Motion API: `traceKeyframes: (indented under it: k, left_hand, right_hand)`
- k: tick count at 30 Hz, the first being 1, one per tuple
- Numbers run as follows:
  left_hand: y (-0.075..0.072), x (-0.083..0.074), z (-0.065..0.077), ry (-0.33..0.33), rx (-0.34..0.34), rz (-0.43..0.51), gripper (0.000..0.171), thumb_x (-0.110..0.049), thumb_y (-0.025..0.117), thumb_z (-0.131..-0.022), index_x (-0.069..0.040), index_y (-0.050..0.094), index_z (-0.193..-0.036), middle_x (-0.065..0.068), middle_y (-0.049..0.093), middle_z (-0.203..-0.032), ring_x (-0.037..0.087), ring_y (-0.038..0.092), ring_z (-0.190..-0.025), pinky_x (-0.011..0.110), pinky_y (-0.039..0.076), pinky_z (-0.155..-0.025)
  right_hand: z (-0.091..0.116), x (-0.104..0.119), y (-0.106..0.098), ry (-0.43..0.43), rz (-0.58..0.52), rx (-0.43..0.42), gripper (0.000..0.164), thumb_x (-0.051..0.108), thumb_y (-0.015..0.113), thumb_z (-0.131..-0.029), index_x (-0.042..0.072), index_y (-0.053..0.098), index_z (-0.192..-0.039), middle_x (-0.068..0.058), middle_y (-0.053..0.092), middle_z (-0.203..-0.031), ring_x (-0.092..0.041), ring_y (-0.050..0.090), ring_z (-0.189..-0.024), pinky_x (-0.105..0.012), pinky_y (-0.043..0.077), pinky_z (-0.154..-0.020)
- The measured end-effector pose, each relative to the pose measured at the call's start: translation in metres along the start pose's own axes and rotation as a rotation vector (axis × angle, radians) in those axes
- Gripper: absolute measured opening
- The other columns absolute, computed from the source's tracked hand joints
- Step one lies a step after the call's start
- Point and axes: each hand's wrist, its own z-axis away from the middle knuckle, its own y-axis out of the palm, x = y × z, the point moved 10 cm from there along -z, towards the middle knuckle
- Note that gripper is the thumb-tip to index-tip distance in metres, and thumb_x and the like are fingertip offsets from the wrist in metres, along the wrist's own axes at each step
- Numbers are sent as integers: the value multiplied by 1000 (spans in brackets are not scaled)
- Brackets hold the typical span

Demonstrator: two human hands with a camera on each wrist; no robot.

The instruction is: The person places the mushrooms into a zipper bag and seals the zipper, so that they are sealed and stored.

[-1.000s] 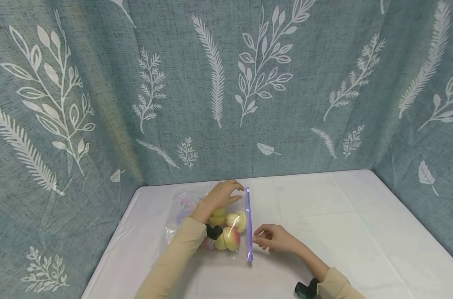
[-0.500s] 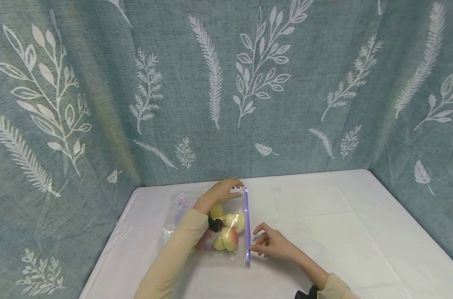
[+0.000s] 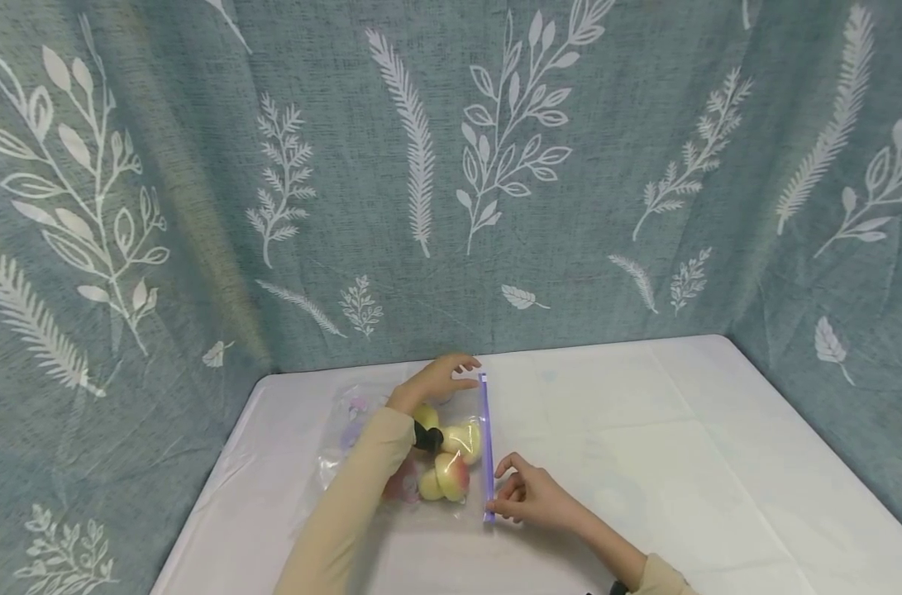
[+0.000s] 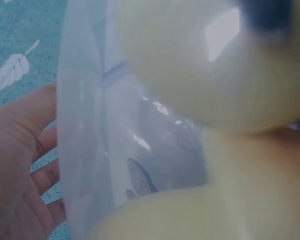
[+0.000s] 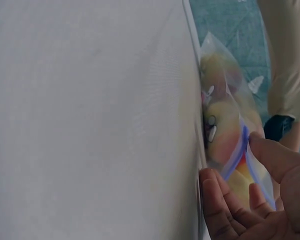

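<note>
A clear zip bag point(image 3: 454, 406) lies on the table with its purple zip strip point(image 3: 487, 442) towards the right. Inside are yellow fruits, one a red-blushed peach-like fruit point(image 3: 452, 477). My left hand point(image 3: 436, 378) reaches over the bag to the strip's far end, thumb and fingers apart. In the left wrist view its fingers point(image 4: 44, 175) are beside the plastic edge. My right hand point(image 3: 531, 497) is at the strip's near end. The right wrist view shows its thumb point(image 5: 265, 150) at the purple strip point(image 5: 245, 137), other fingers spread below.
A white cloth covers the table point(image 3: 614, 446). Teal leaf-patterned curtains point(image 3: 436, 207) enclose it at the back and sides. Pinkish and purple items point(image 3: 355, 413) show faintly through the bag's left part.
My right hand has slid along the strip to its near end. The left hand has stayed at the far end. The whole view has shifted slightly.
</note>
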Motion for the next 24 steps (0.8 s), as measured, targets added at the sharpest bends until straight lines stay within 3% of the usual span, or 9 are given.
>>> traceKeyframes:
  k: [4, 10, 16, 24]
  left_hand:
    - [2, 3, -3, 6, 14, 14, 43, -26, 58, -92, -1, 52, -128, 16, 55, -124, 33, 51, -115, 44, 44, -96]
    - [7, 5, -6, -68, 74, 28, 43, -25, 56, -94, -1, 50, -129, 17, 56, -123, 32, 51, -116, 43, 44, -96]
    - [10, 8, -13, -72, 115, 32, 43, -26, 55, -94, -1, 50, -129, 17, 57, -120, 31, 53, -112, 41, 47, -92]
    - [11, 9, -18, -48, 119, 64, 37, -25, 57, -93, -3, 57, -123, 14, 58, -116, 27, 54, -107, 38, 48, -88]
  right_hand:
    - [0, 1, 1, 1, 21, -26, 37, 15, 69, -84, 4, 44, -108, -7, 67, -76, -13, 62, -59, -24, 52, -49]
    - [-1, 9, 1, -50, 0, -48, 33, 16, 66, -86, 2, 44, -106, -11, 67, -76, -14, 63, -58, -26, 53, -48]
    - [-1, 11, 1, -50, -19, -82, 32, 9, 66, -85, -1, 44, -106, -15, 67, -76, -20, 64, -58, -29, 53, -50]
    - [11, 44, 1, -34, -4, -107, 31, -3, 67, -80, -6, 45, -102, -21, 65, -79, -25, 66, -64, -24, 54, -55]
